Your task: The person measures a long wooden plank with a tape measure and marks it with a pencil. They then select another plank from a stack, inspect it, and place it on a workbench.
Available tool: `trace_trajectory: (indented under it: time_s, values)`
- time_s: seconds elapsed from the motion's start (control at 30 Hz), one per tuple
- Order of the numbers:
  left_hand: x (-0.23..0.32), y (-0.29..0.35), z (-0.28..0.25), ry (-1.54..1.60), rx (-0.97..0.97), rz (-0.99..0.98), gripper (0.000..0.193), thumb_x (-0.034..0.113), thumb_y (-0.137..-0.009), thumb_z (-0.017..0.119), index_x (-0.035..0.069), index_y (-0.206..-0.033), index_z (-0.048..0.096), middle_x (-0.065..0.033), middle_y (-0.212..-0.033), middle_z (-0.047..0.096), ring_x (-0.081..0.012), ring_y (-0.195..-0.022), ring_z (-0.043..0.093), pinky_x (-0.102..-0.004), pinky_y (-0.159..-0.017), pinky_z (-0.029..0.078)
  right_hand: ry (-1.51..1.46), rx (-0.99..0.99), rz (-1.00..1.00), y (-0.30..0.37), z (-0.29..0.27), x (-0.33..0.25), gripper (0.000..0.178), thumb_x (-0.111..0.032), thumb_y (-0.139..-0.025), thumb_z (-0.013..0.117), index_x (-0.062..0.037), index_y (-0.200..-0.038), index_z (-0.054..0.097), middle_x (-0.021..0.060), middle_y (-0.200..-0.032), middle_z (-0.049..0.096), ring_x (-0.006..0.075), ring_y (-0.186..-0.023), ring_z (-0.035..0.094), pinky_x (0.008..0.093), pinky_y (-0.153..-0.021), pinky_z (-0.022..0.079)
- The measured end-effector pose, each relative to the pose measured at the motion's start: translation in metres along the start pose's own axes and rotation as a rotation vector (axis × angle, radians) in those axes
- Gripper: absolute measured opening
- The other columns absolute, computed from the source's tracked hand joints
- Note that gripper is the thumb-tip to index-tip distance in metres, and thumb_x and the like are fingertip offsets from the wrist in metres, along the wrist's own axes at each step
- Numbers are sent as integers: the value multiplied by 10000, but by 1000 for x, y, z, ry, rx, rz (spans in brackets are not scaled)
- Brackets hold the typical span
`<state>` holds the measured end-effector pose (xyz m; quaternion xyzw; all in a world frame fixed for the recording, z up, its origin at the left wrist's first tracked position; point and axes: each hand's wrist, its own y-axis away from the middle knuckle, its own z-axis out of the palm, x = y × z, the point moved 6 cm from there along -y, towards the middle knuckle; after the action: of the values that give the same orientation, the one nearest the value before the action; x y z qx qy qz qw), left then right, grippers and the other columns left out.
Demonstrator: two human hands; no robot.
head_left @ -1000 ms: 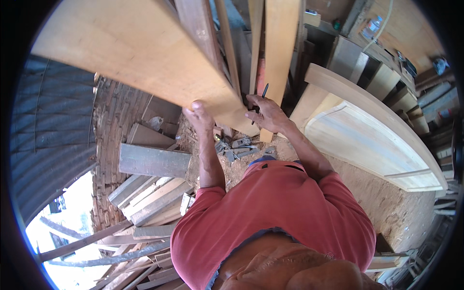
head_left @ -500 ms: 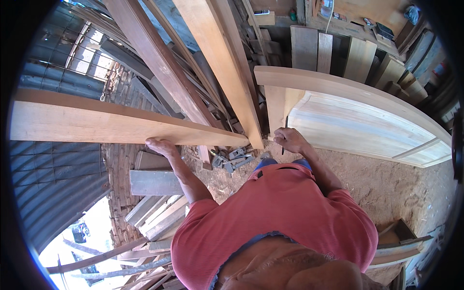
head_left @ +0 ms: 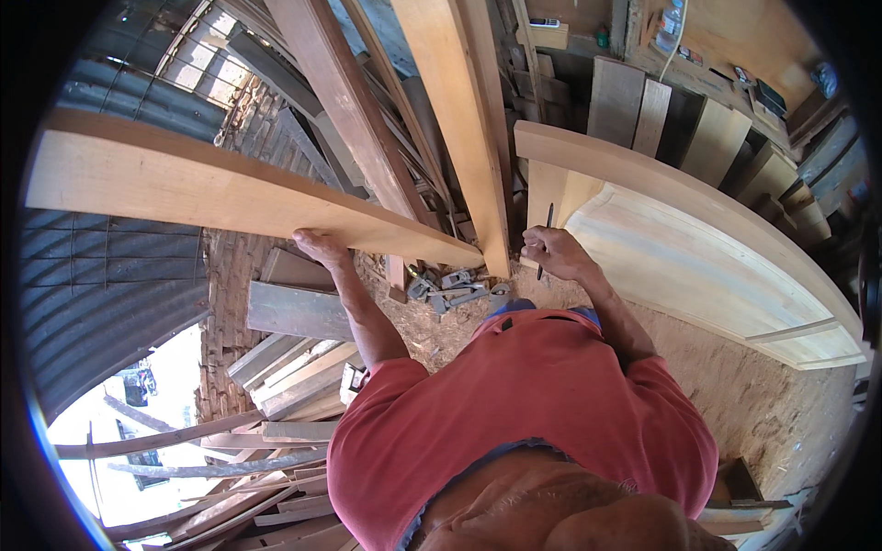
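My left hand (head_left: 322, 248) is on the lower edge of a long planed board (head_left: 211, 188), which slants in from the far left. Its thumb side lies against the wood, and the other fingers are mostly hidden. Between the closed fingers of my right hand (head_left: 558, 253) is a thin dark pencil (head_left: 549, 218), pointing up and down in the view. Just past that hand stands a pale wooden door panel (head_left: 698, 266) with a curved top rail (head_left: 680, 188). The held board's narrow end meets the foot of another upright plank (head_left: 459, 119).
A reddish-brown beam (head_left: 354, 101) leans beyond the held board. Metal clamps (head_left: 450, 292) lie on the dirt floor (head_left: 717, 367) near my feet. Stacked offcuts (head_left: 299, 376) are at my left. Short boards (head_left: 616, 101) stand under a bench (head_left: 698, 78) at the far right.
The view has turned, so the held board now slopes more steeply and the panel sits lower at the right. Both hands keep their holds.
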<state>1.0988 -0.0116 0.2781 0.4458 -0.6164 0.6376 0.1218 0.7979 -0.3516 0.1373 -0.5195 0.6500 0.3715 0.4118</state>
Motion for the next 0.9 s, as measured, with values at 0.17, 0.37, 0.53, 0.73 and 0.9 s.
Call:
trace_trajectory:
  time_s: [0.17,0.37,0.53,0.73,0.9]
  values:
    - [-13,-2,6,115,-73,-28,936,822,-971,228,-62,-874,517,-147,-825,539,-255,-771,499,-454,-668,420,-30,171,-64,-50,-18,-52,522,-338,-972,696,37,-1323,603,212,-1185,723,277,-1053,707,384,-878,550]
    - [-16,13,21,243,-241,-207,684,522,-923,724,-68,-1215,539,-119,-1007,636,-232,-919,632,-369,-788,541,-244,332,-281,-121,-24,-159,581,-340,-968,710,30,-1393,567,146,-1335,648,274,-1197,633,394,-1024,480]
    - [2,13,46,479,-606,-197,625,234,-794,883,-34,-1243,540,-205,-1128,687,-253,-1040,688,-389,-888,557,-459,250,-509,-151,-3,-232,707,-408,-939,739,52,-1433,528,164,-1412,584,302,-1293,570,453,-1124,411]
    - [23,7,51,513,-640,70,609,408,-712,921,20,-1047,591,-166,-872,607,-393,-805,631,-457,-699,495,-522,370,-534,-167,19,-267,911,-537,-883,764,71,-1481,445,198,-1419,572,341,-1309,565,474,-1123,420]
    - [31,15,51,692,-641,130,495,223,-668,882,40,-1031,601,-148,-863,572,-369,-782,593,-457,-686,472,-449,315,-589,-162,29,-293,852,-549,-854,791,27,-1409,497,189,-1257,641,327,-1167,626,469,-1020,494]
